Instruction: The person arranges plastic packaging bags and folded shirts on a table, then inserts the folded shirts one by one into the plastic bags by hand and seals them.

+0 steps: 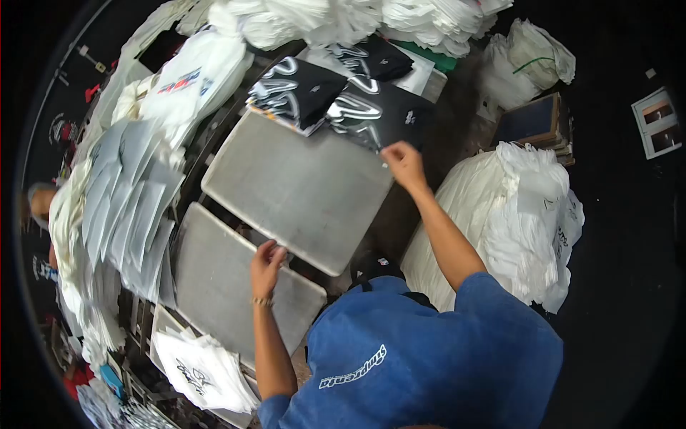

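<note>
My right hand is closed, thumb and fingers pinched at the near corner of a black fabric piece with white lettering. That piece lies at the far end of a grey flat board. Beside it rests a stack of similar black printed pieces, and another black piece lies behind. My left hand hovers by the gap between this board and a second grey board. Its fingers are loosely bent, thumb apart, with nothing visible in them.
Stacked grey-white sheets hang along the left. White bags with printing and white bundles line the far side. A large white bundle stands at the right, near dark framed panels. White printed pieces lie lower left.
</note>
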`<control>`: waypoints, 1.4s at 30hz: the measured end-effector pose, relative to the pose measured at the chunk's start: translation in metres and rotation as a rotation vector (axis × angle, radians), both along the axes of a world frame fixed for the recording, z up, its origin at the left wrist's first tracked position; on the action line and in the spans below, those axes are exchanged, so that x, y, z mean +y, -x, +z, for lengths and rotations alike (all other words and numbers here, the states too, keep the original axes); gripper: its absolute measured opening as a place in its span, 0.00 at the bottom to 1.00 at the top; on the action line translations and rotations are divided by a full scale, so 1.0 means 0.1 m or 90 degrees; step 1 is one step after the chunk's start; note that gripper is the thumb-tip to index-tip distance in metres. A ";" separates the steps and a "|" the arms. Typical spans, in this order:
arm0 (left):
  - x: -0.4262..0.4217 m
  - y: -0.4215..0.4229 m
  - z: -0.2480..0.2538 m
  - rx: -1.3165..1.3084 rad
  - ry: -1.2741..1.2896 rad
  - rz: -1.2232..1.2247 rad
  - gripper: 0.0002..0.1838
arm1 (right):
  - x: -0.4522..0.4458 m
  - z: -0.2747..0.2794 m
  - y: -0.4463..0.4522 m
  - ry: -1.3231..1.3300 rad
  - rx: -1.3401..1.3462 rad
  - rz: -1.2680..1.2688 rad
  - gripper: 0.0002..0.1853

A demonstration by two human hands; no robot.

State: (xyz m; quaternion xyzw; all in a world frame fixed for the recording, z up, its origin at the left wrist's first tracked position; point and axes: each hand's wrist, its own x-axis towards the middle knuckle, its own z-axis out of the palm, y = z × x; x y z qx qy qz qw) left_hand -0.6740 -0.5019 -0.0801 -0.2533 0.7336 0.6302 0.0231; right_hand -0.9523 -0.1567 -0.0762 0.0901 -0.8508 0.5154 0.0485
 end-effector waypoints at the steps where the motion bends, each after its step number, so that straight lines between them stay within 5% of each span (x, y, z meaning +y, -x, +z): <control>1: 0.31 0.49 0.03 -0.017 -0.106 -0.039 0.26 | 0.21 0.00 0.34 0.029 0.046 -0.063 0.18; 3: 0.82 1.42 -0.08 -0.046 -0.183 -0.098 0.31 | 0.56 0.07 0.86 -0.057 0.070 -0.315 0.34; 5: 1.23 2.28 -0.16 -0.050 -0.252 -0.061 0.30 | 0.81 -0.09 1.26 -0.061 -0.229 -0.438 0.53; 6: 1.39 2.66 -0.25 -0.052 -0.291 -0.012 0.28 | 1.01 -0.36 1.45 0.180 -0.421 -0.309 0.63; 7: 1.54 2.99 -0.30 -0.040 -0.317 0.096 0.26 | 1.00 -0.29 1.43 0.297 -0.593 -0.252 0.60; 9: 1.72 3.39 -0.23 -0.059 -0.384 0.173 0.21 | 0.85 -0.26 1.32 0.544 -0.575 -0.117 0.47; 10: 1.80 3.52 -0.22 -0.099 -0.338 0.225 0.20 | 0.83 -0.34 1.32 0.539 -0.540 -0.139 0.41; 12: 1.91 3.62 -0.19 -0.136 -0.287 0.286 0.20 | 0.83 -0.38 1.31 0.563 -0.557 -0.135 0.41; 15: 1.96 3.65 -0.23 -0.014 -0.493 0.347 0.33 | 0.74 -0.30 1.25 0.577 -0.584 -0.146 0.43; 17: 1.95 3.67 -0.34 -0.031 -0.371 0.331 0.32 | 0.64 -0.34 1.16 0.416 -0.549 -0.312 0.46; 18: 1.91 3.65 -0.31 -0.052 -0.234 0.248 0.36 | 0.69 -0.38 1.12 0.381 -0.554 -0.257 0.60; 19: 1.98 3.62 -0.06 -0.043 -0.202 0.214 0.42 | 0.70 -0.33 1.08 0.377 -0.558 -0.242 0.60; 22: 2.23 3.60 -0.30 0.156 -0.265 0.282 0.48 | 0.74 -0.22 1.09 0.496 -0.581 -0.147 0.60; 23: 2.30 3.58 -0.14 0.218 -0.329 0.288 0.49 | 0.82 -0.50 1.14 0.442 -0.627 -0.242 0.52; 25: 2.27 3.63 -0.16 -0.021 -0.391 0.389 0.40 | 0.79 -0.28 1.12 0.510 -0.592 -0.108 0.43; 27: 2.19 3.69 -0.30 -0.174 -0.435 0.319 0.36 | 0.77 -0.17 1.12 0.586 -0.617 -0.071 0.35; 34: 2.12 3.58 -0.11 -0.163 -0.052 0.248 0.52 | 0.74 -0.10 1.11 0.593 -0.777 0.085 0.35; 36: 2.12 3.52 -0.10 0.020 0.030 0.291 0.44 | 0.76 -0.17 1.07 0.702 -0.766 0.090 0.34; 37: 2.00 3.39 0.46 -0.057 -0.036 0.208 0.47 | 0.78 -0.15 1.07 0.678 -0.754 0.082 0.35; 38: 2.05 3.49 -0.25 0.036 0.268 0.317 0.47 | 0.81 -0.11 1.07 0.599 -0.767 0.039 0.37; 39: 2.05 3.40 0.08 0.093 0.289 0.310 0.49 | 0.78 -0.08 1.05 0.561 -0.723 0.041 0.39; 42: 2.17 3.49 0.33 0.350 0.496 0.034 0.33 | 0.81 -0.07 1.09 0.552 -0.706 0.063 0.43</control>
